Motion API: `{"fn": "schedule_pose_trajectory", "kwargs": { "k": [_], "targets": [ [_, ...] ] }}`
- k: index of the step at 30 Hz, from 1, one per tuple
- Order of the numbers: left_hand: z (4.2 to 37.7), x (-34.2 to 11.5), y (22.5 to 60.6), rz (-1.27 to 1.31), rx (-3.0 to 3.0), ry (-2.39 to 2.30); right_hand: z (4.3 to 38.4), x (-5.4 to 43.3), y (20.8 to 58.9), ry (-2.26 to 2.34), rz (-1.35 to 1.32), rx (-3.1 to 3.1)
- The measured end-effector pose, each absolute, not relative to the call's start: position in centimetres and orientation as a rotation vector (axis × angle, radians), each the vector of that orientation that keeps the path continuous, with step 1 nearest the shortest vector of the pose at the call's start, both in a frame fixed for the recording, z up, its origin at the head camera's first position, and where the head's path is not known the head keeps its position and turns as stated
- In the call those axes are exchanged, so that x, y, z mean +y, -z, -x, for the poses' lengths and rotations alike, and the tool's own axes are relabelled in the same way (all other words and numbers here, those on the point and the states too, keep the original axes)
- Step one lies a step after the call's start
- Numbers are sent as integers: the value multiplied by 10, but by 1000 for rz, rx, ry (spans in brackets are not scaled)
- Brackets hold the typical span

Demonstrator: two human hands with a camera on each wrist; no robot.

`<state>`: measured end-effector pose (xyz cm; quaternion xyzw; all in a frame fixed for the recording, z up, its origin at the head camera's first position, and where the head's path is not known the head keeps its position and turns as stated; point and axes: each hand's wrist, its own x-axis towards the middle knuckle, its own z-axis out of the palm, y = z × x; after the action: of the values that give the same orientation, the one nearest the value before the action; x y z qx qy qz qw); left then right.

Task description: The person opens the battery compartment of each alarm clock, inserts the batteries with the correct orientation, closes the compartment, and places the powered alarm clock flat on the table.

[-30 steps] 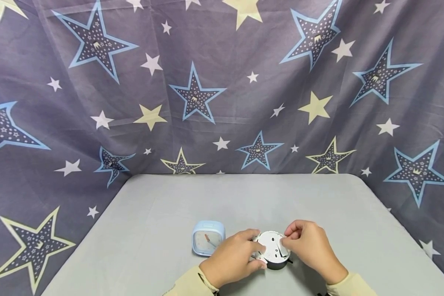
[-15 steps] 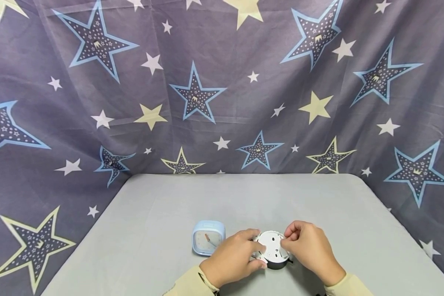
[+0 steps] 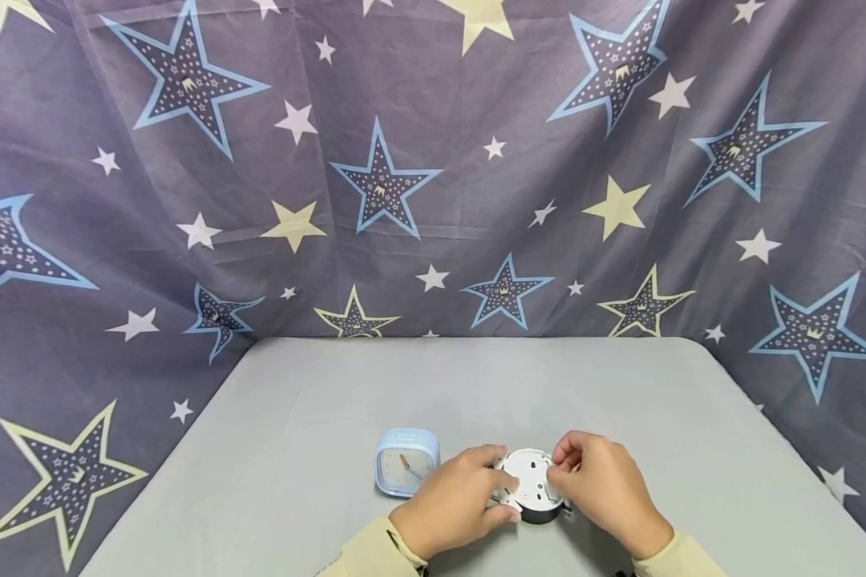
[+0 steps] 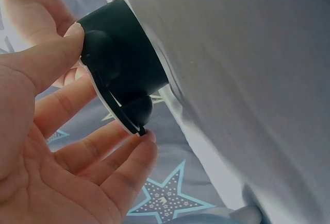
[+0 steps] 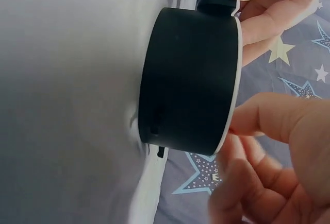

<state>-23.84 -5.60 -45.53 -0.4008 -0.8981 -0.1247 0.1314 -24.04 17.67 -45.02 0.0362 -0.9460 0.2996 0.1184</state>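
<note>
A round case with a white face and a black side stands on the table with the white face up. My left hand holds its left edge, thumb over the face. Rounded black bumps jut from the case's rim in the left wrist view. My right hand pinches at the face's right edge, where a small white cover shows by the fingertips, partly hidden. In the right wrist view a short black peg sticks out low on the case's side.
A light blue alarm clock stands just left of my left hand, its dial facing me. Both rest on a grey-covered table. Behind and beside the table hangs a star-printed cloth.
The white cover at my right fingertips stood raised with a dark gap beside it one second ago; now it lies flatter and the gap is closed up. My left hand stays put.
</note>
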Motion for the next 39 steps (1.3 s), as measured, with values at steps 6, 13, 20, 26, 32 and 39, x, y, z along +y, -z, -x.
{"fn": "schedule_pose_trajectory", "kwargs": {
  "k": [6, 13, 20, 26, 32, 39],
  "targets": [
    [238, -56, 455, 1166, -2593, 352, 243, 178, 454, -877, -193, -2758],
    [239, -56, 456, 1169, -2589, 346, 246, 181, 457, -1060, -186, -2831],
    [240, -56, 456, 1173, -2587, 346, 243, 180, 457, -900, -237, -2822],
    [239, -56, 456, 1165, -2585, 341, 237, 174, 456, -675, -275, -2818],
    [239, -56, 457, 1164, -2571, 334, 235, 172, 454, -645, -262, -2810],
    [240, -56, 458, 1161, -2595, 339, 237, 174, 453, -693, -200, -2793]
  ]
}}
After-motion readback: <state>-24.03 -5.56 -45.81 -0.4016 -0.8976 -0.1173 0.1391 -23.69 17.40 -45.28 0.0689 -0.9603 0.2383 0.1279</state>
